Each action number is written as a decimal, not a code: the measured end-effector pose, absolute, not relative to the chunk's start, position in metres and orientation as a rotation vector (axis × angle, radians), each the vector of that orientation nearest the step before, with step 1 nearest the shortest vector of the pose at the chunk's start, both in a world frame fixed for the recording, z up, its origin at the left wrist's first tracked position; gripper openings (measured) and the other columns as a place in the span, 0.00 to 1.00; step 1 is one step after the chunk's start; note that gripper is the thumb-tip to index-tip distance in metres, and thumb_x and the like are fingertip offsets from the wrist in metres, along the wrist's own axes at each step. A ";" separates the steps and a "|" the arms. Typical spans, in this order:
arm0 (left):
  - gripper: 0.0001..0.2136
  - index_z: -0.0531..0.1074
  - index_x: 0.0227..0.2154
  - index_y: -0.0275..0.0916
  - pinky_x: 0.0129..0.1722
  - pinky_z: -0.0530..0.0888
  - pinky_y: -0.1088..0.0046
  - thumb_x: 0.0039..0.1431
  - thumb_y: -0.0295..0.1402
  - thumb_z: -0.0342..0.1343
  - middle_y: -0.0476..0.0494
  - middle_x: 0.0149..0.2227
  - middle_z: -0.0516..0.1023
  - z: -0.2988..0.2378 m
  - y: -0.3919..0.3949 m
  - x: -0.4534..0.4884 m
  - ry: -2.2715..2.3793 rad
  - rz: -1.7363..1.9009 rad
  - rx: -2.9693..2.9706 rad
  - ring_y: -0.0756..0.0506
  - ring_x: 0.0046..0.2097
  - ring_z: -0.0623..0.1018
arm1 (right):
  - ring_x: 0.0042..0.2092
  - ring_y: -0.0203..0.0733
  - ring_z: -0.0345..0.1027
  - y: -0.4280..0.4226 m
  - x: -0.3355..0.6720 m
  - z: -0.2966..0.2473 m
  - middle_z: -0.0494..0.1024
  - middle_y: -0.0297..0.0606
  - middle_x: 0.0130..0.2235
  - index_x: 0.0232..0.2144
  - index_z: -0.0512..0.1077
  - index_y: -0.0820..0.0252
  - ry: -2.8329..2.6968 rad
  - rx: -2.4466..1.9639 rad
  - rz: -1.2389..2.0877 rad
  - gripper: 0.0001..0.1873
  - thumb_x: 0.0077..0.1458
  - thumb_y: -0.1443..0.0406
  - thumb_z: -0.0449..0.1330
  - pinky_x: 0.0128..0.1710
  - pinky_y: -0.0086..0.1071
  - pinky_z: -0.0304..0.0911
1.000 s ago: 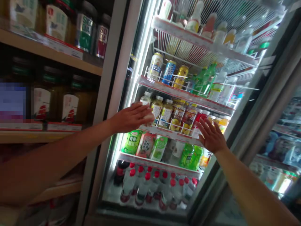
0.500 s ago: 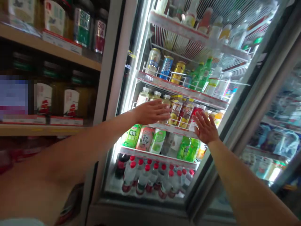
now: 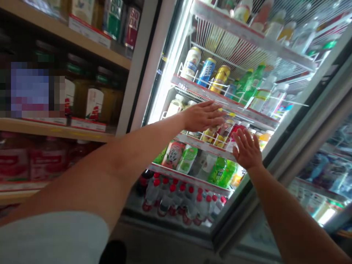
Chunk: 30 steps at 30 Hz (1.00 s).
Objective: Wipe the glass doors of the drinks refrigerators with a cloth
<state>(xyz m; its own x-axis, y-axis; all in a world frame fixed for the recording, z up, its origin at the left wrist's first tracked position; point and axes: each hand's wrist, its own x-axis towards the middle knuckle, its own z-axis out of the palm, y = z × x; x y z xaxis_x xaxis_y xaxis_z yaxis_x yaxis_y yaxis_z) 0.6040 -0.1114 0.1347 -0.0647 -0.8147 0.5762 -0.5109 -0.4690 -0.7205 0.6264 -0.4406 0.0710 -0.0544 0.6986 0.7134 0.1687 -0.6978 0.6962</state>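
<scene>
My left hand (image 3: 202,116) reaches into an open drinks fridge, fingers stretched flat over the bottles (image 3: 220,132) on the third shelf (image 3: 202,146). It holds nothing. My right hand (image 3: 247,150) is open with fingers spread, at the right end of that shelf near a red-capped bottle (image 3: 238,129). Pale tea bottles (image 3: 176,105) stand left of my left hand. Cans (image 3: 206,71) sit on the shelf above.
Green and pink bottles (image 3: 180,157) fill the shelf below, red-capped water bottles (image 3: 178,201) the bottom. The fridge door (image 3: 299,146) stands open at right. A wooden shelf (image 3: 55,128) with jars is at left.
My left hand slid right along the third shelf, from the pale bottles to the middle ones. My right hand stayed near the shelf's right end. The view shifted down and left.
</scene>
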 end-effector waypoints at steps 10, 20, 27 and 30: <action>0.23 0.64 0.64 0.48 0.72 0.50 0.50 0.68 0.35 0.49 0.48 0.68 0.63 0.140 -0.114 0.606 1.404 -1.504 -1.813 0.40 0.71 0.57 | 0.72 0.49 0.49 -0.441 0.627 0.071 0.59 0.42 0.69 0.72 0.45 0.53 0.912 1.862 1.801 0.39 0.64 0.62 0.56 0.72 0.48 0.41; 0.28 0.52 0.70 0.43 0.72 0.52 0.51 0.69 0.32 0.47 0.43 0.70 0.59 0.134 -0.100 0.610 1.317 -1.649 -1.788 0.41 0.72 0.56 | 0.70 0.56 0.53 -0.420 0.618 0.064 0.63 0.46 0.68 0.72 0.47 0.53 0.962 1.947 1.921 0.40 0.62 0.62 0.57 0.69 0.57 0.46; 0.37 0.36 0.72 0.33 0.69 0.62 0.59 0.70 0.43 0.47 0.30 0.70 0.57 0.135 -0.102 0.607 1.348 -2.035 -1.767 0.41 0.73 0.52 | 0.67 0.54 0.59 -0.330 0.590 0.126 0.63 0.45 0.67 0.72 0.41 0.51 1.346 1.951 1.968 0.43 0.62 0.60 0.58 0.65 0.52 0.59; 0.38 0.34 0.71 0.32 0.69 0.61 0.56 0.70 0.45 0.47 0.26 0.70 0.53 0.135 -0.102 0.611 1.230 -2.236 -1.782 0.38 0.73 0.52 | 0.65 0.50 0.61 -0.300 0.587 0.142 0.65 0.44 0.66 0.73 0.33 0.53 1.501 2.138 1.790 0.46 0.62 0.65 0.55 0.64 0.48 0.62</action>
<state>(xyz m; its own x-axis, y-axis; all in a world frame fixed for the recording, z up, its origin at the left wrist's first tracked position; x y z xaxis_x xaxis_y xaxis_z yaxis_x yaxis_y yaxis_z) 0.6115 -0.1024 0.1345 -0.3440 -0.4736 0.8108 -0.4313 -0.6874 -0.5844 0.5873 -0.3003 0.1415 -0.0882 0.6261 0.7747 0.6540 -0.5503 0.5192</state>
